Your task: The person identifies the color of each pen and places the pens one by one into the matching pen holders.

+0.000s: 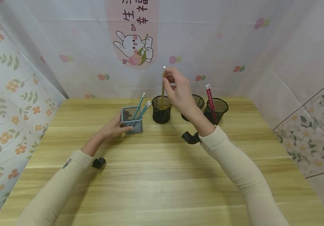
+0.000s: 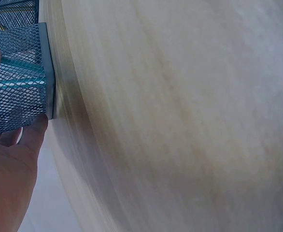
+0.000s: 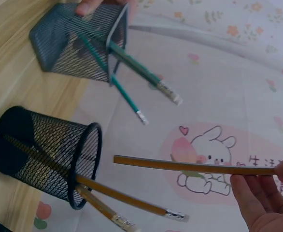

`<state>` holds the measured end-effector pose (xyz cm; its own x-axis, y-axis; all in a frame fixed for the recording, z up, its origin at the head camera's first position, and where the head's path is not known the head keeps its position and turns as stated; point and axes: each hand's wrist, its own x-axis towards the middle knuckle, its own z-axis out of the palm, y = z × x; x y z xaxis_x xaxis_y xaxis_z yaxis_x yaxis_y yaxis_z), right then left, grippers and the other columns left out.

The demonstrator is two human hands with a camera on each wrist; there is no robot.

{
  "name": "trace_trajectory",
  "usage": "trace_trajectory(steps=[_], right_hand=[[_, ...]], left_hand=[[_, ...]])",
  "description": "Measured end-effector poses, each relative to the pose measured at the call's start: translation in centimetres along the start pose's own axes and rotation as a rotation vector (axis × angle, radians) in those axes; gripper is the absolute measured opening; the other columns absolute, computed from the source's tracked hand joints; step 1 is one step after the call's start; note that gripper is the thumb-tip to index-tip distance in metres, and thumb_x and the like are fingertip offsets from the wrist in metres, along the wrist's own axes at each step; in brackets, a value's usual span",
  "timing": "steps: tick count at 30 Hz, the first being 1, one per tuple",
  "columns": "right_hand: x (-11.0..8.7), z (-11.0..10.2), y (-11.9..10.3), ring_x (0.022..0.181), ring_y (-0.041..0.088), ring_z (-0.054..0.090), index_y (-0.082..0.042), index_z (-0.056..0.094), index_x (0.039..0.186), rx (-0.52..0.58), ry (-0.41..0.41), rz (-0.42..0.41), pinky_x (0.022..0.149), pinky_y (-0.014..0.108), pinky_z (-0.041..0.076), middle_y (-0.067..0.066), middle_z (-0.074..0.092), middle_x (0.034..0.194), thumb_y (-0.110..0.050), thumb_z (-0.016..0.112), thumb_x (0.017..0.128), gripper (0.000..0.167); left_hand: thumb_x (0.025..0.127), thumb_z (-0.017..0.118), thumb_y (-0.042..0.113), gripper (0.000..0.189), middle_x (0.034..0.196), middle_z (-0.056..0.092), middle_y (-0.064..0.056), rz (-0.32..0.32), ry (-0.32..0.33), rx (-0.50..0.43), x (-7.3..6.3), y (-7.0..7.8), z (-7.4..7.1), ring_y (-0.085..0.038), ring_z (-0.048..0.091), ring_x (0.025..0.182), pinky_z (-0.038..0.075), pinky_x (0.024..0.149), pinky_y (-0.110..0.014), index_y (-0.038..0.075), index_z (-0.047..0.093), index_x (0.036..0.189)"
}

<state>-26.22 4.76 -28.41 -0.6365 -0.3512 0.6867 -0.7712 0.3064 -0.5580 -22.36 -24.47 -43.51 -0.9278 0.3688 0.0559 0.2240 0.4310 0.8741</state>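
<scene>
My right hand pinches a yellow pencil near its white eraser end. The pencil hangs upright over a round black mesh pencil cup, its lower end outside the rim in the right wrist view. Two more yellow pencils lean in that cup. To the left, my left hand grips a square grey mesh pencil holder, fingers around its side and thumb across the front. Green pencils with white erasers slant out of this holder, which stands on the table.
Partly behind my right hand stands another black mesh cup; its contents are hidden. At the right, a black mesh cup holds red pencils. The wooden table ends at a patterned curtain. Black camera mounts sit at both wrists.
</scene>
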Motion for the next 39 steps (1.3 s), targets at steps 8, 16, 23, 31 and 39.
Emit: trace_trajectory(steps=[8, 16, 23, 31, 39], right_hand=[[-0.2, 1.3, 1.5, 0.095, 0.027, 0.067, 0.006, 0.058, 0.115, -0.013, -0.008, -0.044, 0.077, 0.036, 0.061, 0.018, 0.062, 0.104, 0.002, 0.056, 0.102, 0.014], [-1.6, 3.4, 2.8, 0.098, 0.028, 0.065, 0.007, 0.059, 0.117, -0.06, -0.075, -0.02, 0.079, 0.033, 0.06, 0.019, 0.061, 0.108, 0.002, 0.057, 0.102, 0.016], [-2.6, 4.8, 3.6, 0.094, 0.027, 0.06, 0.004, 0.061, 0.109, -0.129, -0.138, -0.064, 0.076, 0.034, 0.055, 0.016, 0.061, 0.102, 0.004, 0.059, 0.101, 0.008], [-3.8, 5.6, 4.2, 0.093, 0.028, 0.059, 0.004, 0.062, 0.111, -0.22, -0.235, -0.069, 0.077, 0.037, 0.053, 0.017, 0.061, 0.104, 0.004, 0.058, 0.102, 0.01], [-4.4, 6.0, 4.8, 0.096, 0.027, 0.059, 0.002, 0.062, 0.112, -0.287, -0.301, -0.019, 0.08, 0.037, 0.053, 0.014, 0.061, 0.106, 0.002, 0.057, 0.103, 0.01]], left_hand=[[0.097, 0.072, 0.008, 0.063, 0.146, 0.039, -0.027, 0.007, -0.002, -0.004, 0.0, -0.1, -0.1, -0.044, 0.039, 0.135, 0.04, 0.106, -0.06, -0.005, 0.031, 0.143], [0.098, 0.071, 0.01, 0.064, 0.146, 0.04, -0.026, 0.002, -0.009, 0.007, -0.1, -0.3, -0.1, -0.044, 0.038, 0.137, 0.038, 0.108, -0.06, -0.003, 0.03, 0.145], [0.098, 0.07, 0.009, 0.065, 0.146, 0.039, -0.027, 0.008, -0.009, 0.003, -0.1, -0.2, -0.1, -0.046, 0.036, 0.138, 0.037, 0.109, -0.061, -0.005, 0.028, 0.146], [0.098, 0.07, 0.007, 0.066, 0.147, 0.039, -0.028, 0.008, -0.007, 0.014, 0.0, 0.0, 0.0, -0.046, 0.035, 0.139, 0.036, 0.11, -0.061, -0.006, 0.028, 0.146], [0.097, 0.071, 0.006, 0.064, 0.146, 0.04, -0.028, 0.012, -0.004, 0.008, 0.0, 0.0, 0.0, -0.045, 0.037, 0.137, 0.036, 0.109, -0.061, -0.006, 0.03, 0.144]])
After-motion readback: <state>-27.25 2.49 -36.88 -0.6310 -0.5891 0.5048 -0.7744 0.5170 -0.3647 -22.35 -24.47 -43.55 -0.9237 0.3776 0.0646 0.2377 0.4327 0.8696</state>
